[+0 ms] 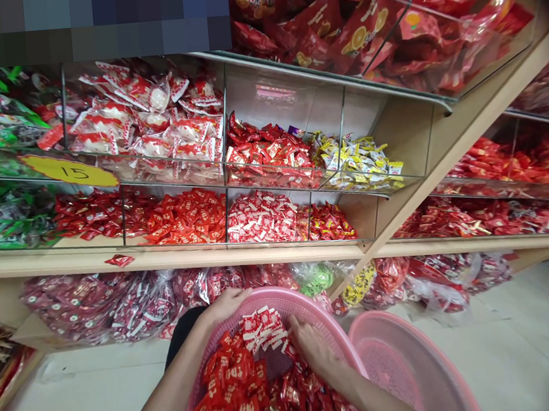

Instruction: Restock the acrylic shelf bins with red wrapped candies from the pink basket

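Note:
A pink plastic basket (204, 338) sits low in front of me, full of small wrapped sweets. My left hand (228, 305) grips its far left rim, the thumb side up. Inside the basket, my right hand (310, 343) reaches down with bent fingers beside a small heap of red-and-white wrapped candies (262, 328). Its fingertips are partly hidden, so what they hold cannot be made out. Bright red candies (231, 380) with gold print fill the left of the basket. Darker red, shiny wrapped candies (294, 397) lie nearer to me, below my right hand.
A second pink basket (401, 360) stands on the tiled floor (518, 344) to the right. Ahead rise wooden shelves (259, 252) with clear-fronted compartments of sweets. One loose red candy (120, 261) lies on the lowest ledge. Bagged sweets (142, 304) fill the space beneath.

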A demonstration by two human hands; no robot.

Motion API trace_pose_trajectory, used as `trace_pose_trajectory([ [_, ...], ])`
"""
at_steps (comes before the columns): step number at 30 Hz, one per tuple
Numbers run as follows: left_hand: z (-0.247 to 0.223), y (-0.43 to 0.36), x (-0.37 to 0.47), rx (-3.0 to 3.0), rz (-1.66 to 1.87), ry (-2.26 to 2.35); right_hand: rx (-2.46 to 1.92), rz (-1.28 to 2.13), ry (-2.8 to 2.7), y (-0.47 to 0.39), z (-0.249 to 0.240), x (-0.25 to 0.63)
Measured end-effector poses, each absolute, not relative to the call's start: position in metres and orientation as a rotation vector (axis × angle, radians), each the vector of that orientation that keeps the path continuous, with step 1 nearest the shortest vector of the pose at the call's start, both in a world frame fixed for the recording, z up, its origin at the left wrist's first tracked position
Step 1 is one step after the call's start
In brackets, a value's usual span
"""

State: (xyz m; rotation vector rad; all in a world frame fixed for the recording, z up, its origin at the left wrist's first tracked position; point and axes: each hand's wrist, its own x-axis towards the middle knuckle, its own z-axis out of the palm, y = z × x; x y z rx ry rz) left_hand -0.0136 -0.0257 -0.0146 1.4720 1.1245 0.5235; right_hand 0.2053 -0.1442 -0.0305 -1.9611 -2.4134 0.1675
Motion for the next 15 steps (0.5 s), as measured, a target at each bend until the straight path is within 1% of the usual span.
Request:
trace_pose_trajectory([
  [3,-0.013,-0.026,-0.014,1.507,0.528,1.095,-1.916,0.256,-2.303,-0.136,0.001,0.203],
  [6,-0.011,-0.026,-0.013,1.517,0.503,1.069,-1.714,0.282,-2.186,-0.114,0.049,0.205],
  [10,-0.008,-0.027,-0.011,1.525,0.501,1.066,-1.507,0.022,-2.13,-0.065,0.109,0.213],
  [13,-0.007,-0.027,-0.012,1.539,0.491,1.097,-1.582,-0.174,-2.238,-0.026,0.134,0.217],
  [15,-0.007,-0.027,-0.013,1.54,0.499,1.107,-1.678,-0.237,-2.354,-0.006,0.143,0.217],
])
